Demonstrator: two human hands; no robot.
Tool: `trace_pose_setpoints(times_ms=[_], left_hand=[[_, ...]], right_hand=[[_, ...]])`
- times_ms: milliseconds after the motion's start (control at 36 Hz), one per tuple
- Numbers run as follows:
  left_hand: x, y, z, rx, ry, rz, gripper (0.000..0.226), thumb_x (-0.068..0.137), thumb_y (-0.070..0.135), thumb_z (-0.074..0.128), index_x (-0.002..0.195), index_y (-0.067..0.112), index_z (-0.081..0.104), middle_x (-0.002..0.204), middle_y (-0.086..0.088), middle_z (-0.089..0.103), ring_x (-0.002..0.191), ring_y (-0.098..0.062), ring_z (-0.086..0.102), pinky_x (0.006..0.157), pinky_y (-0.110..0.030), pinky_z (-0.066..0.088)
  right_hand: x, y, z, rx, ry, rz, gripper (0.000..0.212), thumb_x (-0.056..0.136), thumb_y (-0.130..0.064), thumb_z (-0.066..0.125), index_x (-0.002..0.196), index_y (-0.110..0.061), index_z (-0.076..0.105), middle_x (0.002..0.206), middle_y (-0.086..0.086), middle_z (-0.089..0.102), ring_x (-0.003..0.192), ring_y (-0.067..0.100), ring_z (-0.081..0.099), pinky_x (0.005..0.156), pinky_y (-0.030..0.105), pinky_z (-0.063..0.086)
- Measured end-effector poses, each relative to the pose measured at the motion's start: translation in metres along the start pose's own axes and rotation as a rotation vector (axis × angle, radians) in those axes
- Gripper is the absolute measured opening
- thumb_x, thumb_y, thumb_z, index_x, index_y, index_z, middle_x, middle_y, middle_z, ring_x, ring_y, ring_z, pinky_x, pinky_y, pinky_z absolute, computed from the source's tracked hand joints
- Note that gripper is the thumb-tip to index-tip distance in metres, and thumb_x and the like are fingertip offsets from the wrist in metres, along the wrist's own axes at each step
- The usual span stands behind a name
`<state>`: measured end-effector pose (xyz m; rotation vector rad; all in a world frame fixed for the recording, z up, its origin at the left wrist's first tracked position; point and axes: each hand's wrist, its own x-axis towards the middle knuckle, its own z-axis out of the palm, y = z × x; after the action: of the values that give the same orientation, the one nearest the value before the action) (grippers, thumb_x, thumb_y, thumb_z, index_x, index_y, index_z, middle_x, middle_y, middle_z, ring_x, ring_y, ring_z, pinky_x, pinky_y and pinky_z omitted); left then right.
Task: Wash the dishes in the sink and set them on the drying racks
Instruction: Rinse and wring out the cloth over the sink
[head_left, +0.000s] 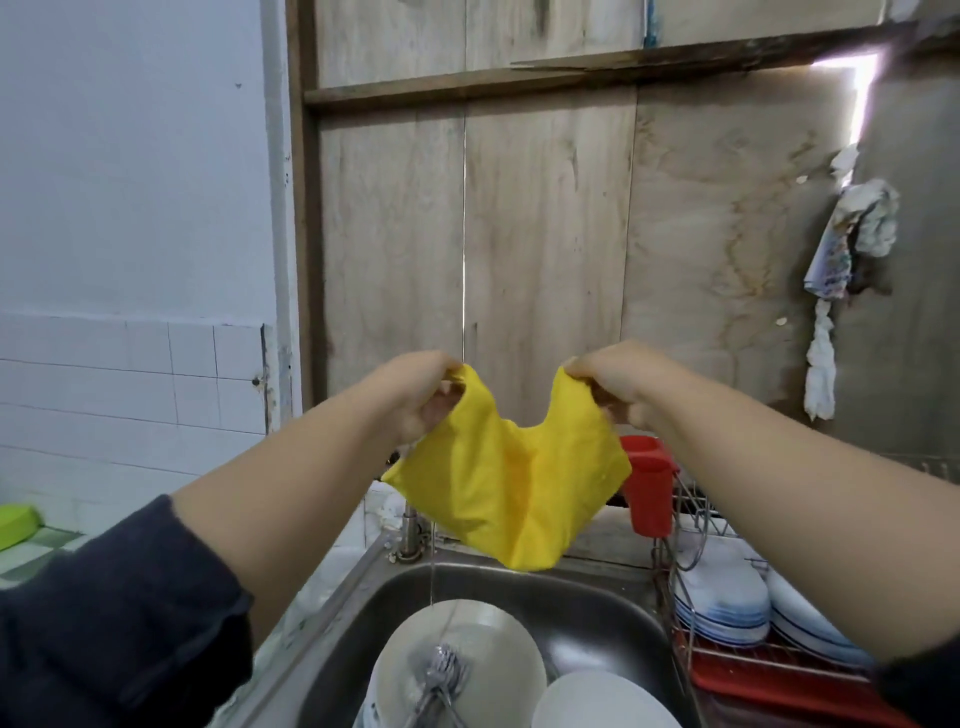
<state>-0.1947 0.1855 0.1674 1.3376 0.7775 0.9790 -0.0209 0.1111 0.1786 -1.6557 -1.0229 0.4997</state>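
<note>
A yellow cloth (511, 483) hangs spread between my two hands above the back of the steel sink (597, 608). My left hand (423, 392) pinches its left top corner and my right hand (618, 382) pinches the right one. Below, in the sink, lie white plates (488, 654) with several forks (439, 680) on top, and another white plate (602, 701) sits to their right. A thin stream of water (431, 564) falls from the tap onto the plates. The drying rack (737, 649) at the right holds stacked white plates (722, 592).
A red cup (649, 486) hangs on the rack's back corner. The tap base (410, 535) stands behind the sink's left corner. A green lid (18, 522) lies on the tiled counter at far left. Rags (852, 244) hang on the plywood wall at right.
</note>
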Motion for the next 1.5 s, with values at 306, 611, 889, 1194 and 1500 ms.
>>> trace_pose_setpoints(times_ms=[306,611,889,1194,1500], left_hand=[[-0.019,-0.001,0.036,-0.137,-0.232,-0.057,0.042,0.100,0.021,0.033,0.064,0.006,0.048,0.070,-0.010,0.047,0.058,-0.019,0.057,0.056,-0.027,0.057],[-0.029,-0.001,0.037,-0.191,-0.281,-0.078,0.044,0.103,0.035,0.016,0.096,0.004,0.046,0.076,-0.013,0.047,0.066,-0.025,0.056,0.055,-0.030,0.057],[-0.026,-0.009,0.023,0.296,-0.094,0.197,0.012,0.098,0.019,0.044,0.103,0.015,0.054,0.080,0.000,0.053,0.062,-0.011,0.053,0.052,-0.020,0.042],[-0.009,-0.038,-0.016,1.282,-0.039,0.357,0.032,0.088,0.061,0.046,0.108,0.038,0.058,0.109,0.001,0.035,0.123,-0.024,0.032,0.106,-0.038,0.029],[-0.008,-0.027,-0.011,0.765,0.036,0.473,0.029,0.083,0.028,0.071,0.100,0.022,0.049,0.085,0.003,0.055,0.066,-0.007,0.047,0.056,-0.021,0.037]], right_hand=[[-0.037,-0.014,0.017,-0.008,-0.089,-0.152,0.022,0.086,-0.022,0.068,0.069,-0.010,0.061,0.051,0.002,0.055,0.041,0.012,0.048,0.040,0.014,0.036],[-0.052,-0.016,0.013,-0.057,-0.154,-0.267,0.023,0.087,-0.026,0.067,0.086,-0.003,0.071,0.072,0.008,0.065,0.058,0.015,0.057,0.054,0.024,0.044],[-0.032,-0.012,0.005,-0.110,-0.078,-0.241,0.018,0.085,-0.001,0.050,0.086,-0.009,0.066,0.074,0.011,0.048,0.063,0.020,0.046,0.050,0.022,0.041],[-0.015,-0.011,-0.019,-0.026,-0.054,-0.217,0.015,0.090,-0.006,0.052,0.081,-0.015,0.060,0.070,0.006,0.048,0.062,0.017,0.045,0.060,0.026,0.036],[-0.006,0.001,-0.014,-0.135,0.037,-0.358,0.029,0.100,-0.007,0.039,0.081,-0.021,0.056,0.073,-0.001,0.051,0.065,0.010,0.045,0.053,0.021,0.035]])
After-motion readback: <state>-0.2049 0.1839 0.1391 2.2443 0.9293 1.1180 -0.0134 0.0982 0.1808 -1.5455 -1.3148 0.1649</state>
